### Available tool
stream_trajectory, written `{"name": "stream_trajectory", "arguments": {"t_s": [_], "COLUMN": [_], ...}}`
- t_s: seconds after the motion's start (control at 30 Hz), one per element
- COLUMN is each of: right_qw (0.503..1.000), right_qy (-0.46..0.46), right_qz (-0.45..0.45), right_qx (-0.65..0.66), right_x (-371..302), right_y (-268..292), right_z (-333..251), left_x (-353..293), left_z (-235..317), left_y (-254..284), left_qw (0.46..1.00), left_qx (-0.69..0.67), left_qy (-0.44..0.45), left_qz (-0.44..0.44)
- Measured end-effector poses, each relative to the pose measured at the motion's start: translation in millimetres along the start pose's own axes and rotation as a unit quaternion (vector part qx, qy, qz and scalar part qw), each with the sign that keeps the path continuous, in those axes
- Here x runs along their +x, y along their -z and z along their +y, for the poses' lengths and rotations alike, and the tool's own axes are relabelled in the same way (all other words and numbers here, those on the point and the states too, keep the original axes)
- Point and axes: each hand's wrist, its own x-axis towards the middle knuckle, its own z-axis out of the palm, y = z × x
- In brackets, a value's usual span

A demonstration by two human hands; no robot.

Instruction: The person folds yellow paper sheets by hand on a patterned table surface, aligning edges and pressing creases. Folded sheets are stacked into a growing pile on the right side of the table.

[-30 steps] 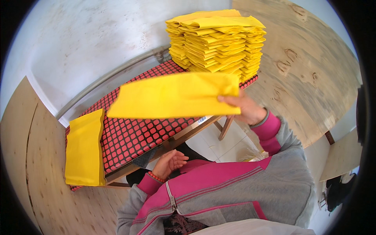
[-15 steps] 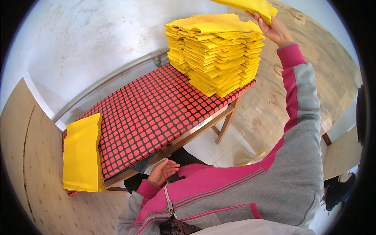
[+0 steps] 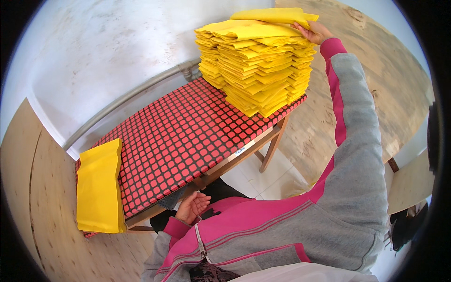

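My right hand (image 3: 314, 33), arm stretched far out, grips the right end of a folded yellow cloth piece (image 3: 272, 15). That piece lies low over the top of a tall stack of yellow folded cloth pieces (image 3: 258, 70); its far end seems to rest on the stack. Over my lap, by the table's near edge, my left hand (image 3: 193, 207) is held palm up, fingers loosely bent and nothing in them. Another yellow cloth piece (image 3: 99, 188) lies flat at the table's left end, partly hanging past the edge.
Both cloth groups are on a narrow table (image 3: 164, 136) with a red-and-black checked cover. Behind it a grey pipe (image 3: 127, 100) runs along the stained white wall (image 3: 117, 42). Wooden boards stand at the left (image 3: 19, 188) and right (image 3: 329, 117). White tiles (image 3: 263, 182) show below.
My right hand has come down and slightly left, bringing the held yellow cloth piece from above onto the stack's top. My left hand has barely moved.
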Motion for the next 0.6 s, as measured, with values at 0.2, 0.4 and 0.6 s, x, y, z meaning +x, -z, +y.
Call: {"name": "stream_trajectory", "arguments": {"t_s": [0.2, 0.4, 0.6], "right_qw": [0.998, 0.970, 0.805], "right_qy": [0.006, 0.017, 0.187], "right_qz": [0.056, 0.103, 0.173], "right_qx": [-0.033, -0.219, -0.535], "right_x": [-9.0, -25.6, -43.1], "right_y": [14.1, 54.2, 76.1], "right_z": [-0.4, -9.4, -25.7], "left_x": [-1.6, -1.8, 2.1], "left_z": [2.5, 1.0, -1.7], "left_y": [0.8, 0.4, 4.4], "left_qw": [1.000, 1.000, 1.000], "left_qx": [-0.011, -0.008, -0.007], "left_qy": [0.001, 0.005, 0.009], "left_qz": [-0.004, 0.014, 0.026]}}
